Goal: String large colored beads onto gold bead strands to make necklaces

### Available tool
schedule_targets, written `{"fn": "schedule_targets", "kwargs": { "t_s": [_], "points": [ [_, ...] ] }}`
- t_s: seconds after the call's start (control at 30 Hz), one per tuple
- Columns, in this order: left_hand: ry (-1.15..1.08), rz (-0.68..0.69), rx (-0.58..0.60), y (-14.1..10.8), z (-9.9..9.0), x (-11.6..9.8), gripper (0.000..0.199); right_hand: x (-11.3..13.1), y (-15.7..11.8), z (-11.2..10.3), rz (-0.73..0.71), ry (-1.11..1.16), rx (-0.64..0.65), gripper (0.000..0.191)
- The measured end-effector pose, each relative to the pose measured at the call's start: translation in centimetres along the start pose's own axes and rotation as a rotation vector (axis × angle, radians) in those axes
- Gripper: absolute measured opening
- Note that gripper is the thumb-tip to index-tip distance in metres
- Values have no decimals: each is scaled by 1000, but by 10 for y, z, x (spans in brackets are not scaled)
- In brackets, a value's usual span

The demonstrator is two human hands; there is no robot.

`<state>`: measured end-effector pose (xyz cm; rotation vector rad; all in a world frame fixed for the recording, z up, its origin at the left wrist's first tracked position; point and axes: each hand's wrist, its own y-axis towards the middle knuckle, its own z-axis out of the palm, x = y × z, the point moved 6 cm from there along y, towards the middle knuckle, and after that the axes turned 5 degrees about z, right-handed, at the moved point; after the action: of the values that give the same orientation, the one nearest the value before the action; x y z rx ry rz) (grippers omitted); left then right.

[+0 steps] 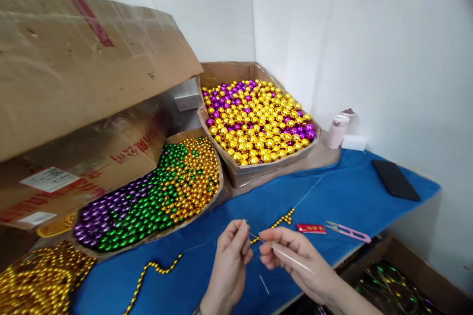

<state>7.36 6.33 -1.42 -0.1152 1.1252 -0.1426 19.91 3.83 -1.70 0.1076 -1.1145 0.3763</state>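
Thread (253, 235): stretched between the hands, above the near middle of the blue cloth (185, 288).
Left hand (229, 258): thumb and finger pinching it — a loose pinch could let it slip.
Right hand (301, 250): curled round a pale stick (291, 257); a hard tug might snap the thread.
Gold beads (288, 217): strung just beyond — a stray knuckle could snag them.
Scissors (351, 232): lying right, apart.

Room above blue cloth (343, 192) — scissors (350, 230) rightward

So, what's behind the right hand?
Gold beads show beyond the right hand and between it and the left hand, against blue cloth. What lies directly behind is covered; I can't tell whether the beads join.
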Motion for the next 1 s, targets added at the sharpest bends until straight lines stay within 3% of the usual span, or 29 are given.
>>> {"fn": "schedule_targets", "kwargs": {
  "t_s": [0.1, 0.23, 0.3, 0.4, 0.47, 0.53, 0.67, 0.83, 1.0],
  "points": [
    [-67, -33, 4, 0, 5, 0, 27, -1, 14, 5, -128, -178, -62, 28],
    [-101, 102, -38, -4, 6, -7, 29, -3, 30, 8, -347, -494, -161, 24],
    [-88, 181, -68, -2, 0, -16, 30, -4, 40, 10, -416, -594, -134, 23],
    [129, 357, -195, 1, -25, -43, 30, 8, 52, 12, -479, -691, -115, 22],
    [300, 454, -285, -1, -45, -60, 29, 29, 56, 15, -466, -744, -137, 23],
    [357, 467, -310, 1, -61, -64, 28, 60, 62, 18, -451, -766, -161, 25],
    [433, 414, -256, 26, -76, -43, 30, 133, 83, 11, -465, -781, -242, 38],
    [512, 405, -156, 57, -54, -17, 34, 224, 99, -4, -529, -786, -314, 36],
    [582, 406, -71, 71, -23, -3, 35, 280, 95, 15, -602, -835, -293, 35]
  ]
}}
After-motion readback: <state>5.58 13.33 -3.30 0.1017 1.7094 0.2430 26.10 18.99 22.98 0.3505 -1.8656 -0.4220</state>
